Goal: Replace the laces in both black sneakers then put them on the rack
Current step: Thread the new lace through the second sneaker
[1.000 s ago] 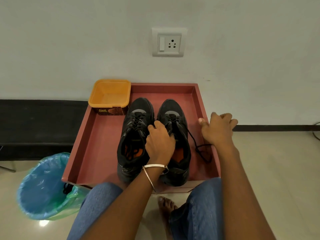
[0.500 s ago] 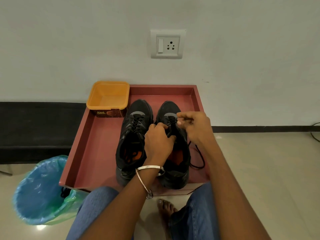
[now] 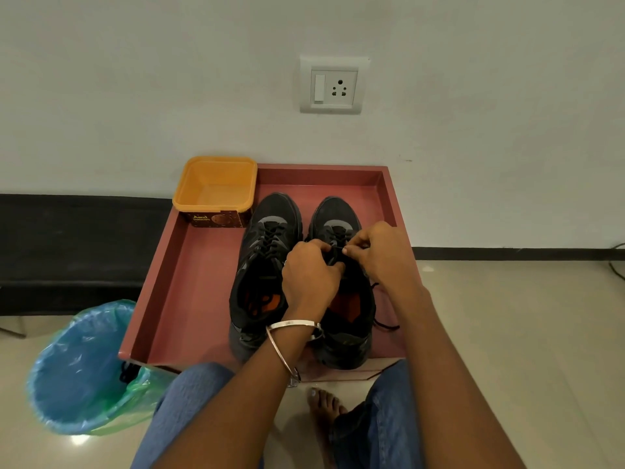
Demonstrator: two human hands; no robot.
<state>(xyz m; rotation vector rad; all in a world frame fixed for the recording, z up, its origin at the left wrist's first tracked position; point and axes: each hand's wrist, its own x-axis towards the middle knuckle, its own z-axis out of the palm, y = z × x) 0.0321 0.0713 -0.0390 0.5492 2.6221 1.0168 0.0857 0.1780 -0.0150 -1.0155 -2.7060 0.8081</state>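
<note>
Two black sneakers stand side by side, toes toward the wall, on a reddish-brown tray (image 3: 189, 282). The left sneaker (image 3: 267, 252) is laced. Over the tongue of the right sneaker (image 3: 341, 319) both hands meet. My left hand (image 3: 309, 275) grips the shoe's upper and lace area with curled fingers. My right hand (image 3: 375, 252) pinches the black lace (image 3: 385, 324) near the eyelets. A loose length of that lace trails off the shoe's right side onto the tray.
An empty orange tub (image 3: 216, 189) sits at the tray's back left corner. A bin lined with a blue bag (image 3: 81, 367) stands on the floor at the left. My knees in jeans and a bare foot (image 3: 324, 407) are in front of the tray. A wall socket (image 3: 333, 86) is above.
My right hand came back from the tray's right edge to the right sneaker's tongue, bringing the lace in. The trailing loop beside the shoe has shortened. My left hand stayed on the shoe.
</note>
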